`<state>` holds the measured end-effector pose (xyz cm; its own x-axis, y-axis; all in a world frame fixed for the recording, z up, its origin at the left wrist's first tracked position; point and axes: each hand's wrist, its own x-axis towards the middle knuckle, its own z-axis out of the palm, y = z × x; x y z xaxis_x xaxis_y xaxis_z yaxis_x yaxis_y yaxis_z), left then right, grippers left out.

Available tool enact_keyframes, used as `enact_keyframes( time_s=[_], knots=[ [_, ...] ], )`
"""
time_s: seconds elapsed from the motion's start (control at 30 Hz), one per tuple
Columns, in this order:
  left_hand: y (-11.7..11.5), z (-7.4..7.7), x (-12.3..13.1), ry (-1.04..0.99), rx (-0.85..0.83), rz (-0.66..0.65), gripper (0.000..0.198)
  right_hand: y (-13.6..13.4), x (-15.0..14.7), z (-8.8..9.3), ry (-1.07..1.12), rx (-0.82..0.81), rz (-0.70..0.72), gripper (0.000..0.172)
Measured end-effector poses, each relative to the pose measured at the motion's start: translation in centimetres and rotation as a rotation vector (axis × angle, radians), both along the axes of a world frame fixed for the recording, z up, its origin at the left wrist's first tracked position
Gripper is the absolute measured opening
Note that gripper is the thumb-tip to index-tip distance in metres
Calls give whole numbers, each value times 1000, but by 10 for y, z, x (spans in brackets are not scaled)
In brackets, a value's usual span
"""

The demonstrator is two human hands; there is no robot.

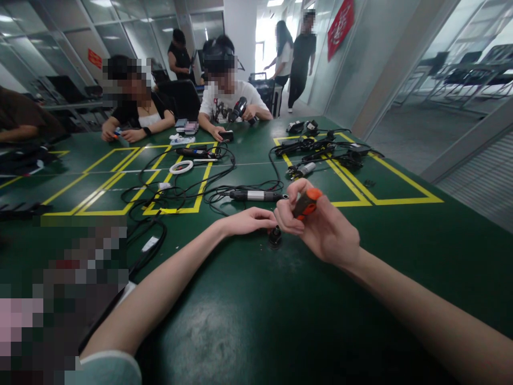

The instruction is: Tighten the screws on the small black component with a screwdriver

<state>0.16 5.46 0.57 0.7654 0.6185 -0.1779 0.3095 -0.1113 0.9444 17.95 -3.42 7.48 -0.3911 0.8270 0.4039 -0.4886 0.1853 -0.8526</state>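
Note:
My right hand [331, 232] is closed round the orange and dark handle of a screwdriver [308, 203]. The tool's shaft is hidden behind my fingers. From the left, my left hand [250, 220] reaches in with its thumb and fingers pinched together, close to the fingers of my right hand. Whatever they pinch is hidden. Just below the fingertips, a small black round part [274, 238] stands on the green table [224, 321]. Behind my hands lies a black and silver cylindrical tool [254, 196] with a cable.
Black cables [160, 195] spread over the table's left middle, near a white tape roll [181, 167]. More dark cabled devices [316, 147] lie at the back right. Across the table a person [236, 101] holds a power drill [239, 109]; another person [138, 109] sits beside.

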Motion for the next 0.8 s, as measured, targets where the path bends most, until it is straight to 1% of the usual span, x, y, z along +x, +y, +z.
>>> enact_keyframes(
  time_s=[0.07,0.17,0.23,0.3,0.37,0.47,0.53,0.67,0.73,0.8],
  knots=[
    [0,0,1,-11,1,9,25,1,0,1,-15,-11,-36,39],
    [1,0,1,7,9,25,25,5,0,4,-60,-54,-93,48],
    [1,1,1,8,3,16,26,5,-1,4,-58,-70,-116,51],
    [1,2,1,-3,-6,0,25,4,-1,3,-23,-61,-114,49],
    [0,2,1,-19,-9,-11,23,3,-1,1,8,-41,-97,45],
    [1,1,1,-50,-5,-29,17,3,-1,-1,13,-7,-106,39],
    [2,-1,1,-58,-1,-19,14,4,-1,-2,-9,-1,-120,41],
    [4,-5,2,-69,-26,-20,15,4,-1,-1,-56,-38,-121,50],
    [4,-4,1,-73,-33,-36,16,2,-1,-1,-36,-36,-113,49],
    [3,-3,1,-66,-21,-41,16,1,-2,-1,-4,-24,-94,42]
  ],
)
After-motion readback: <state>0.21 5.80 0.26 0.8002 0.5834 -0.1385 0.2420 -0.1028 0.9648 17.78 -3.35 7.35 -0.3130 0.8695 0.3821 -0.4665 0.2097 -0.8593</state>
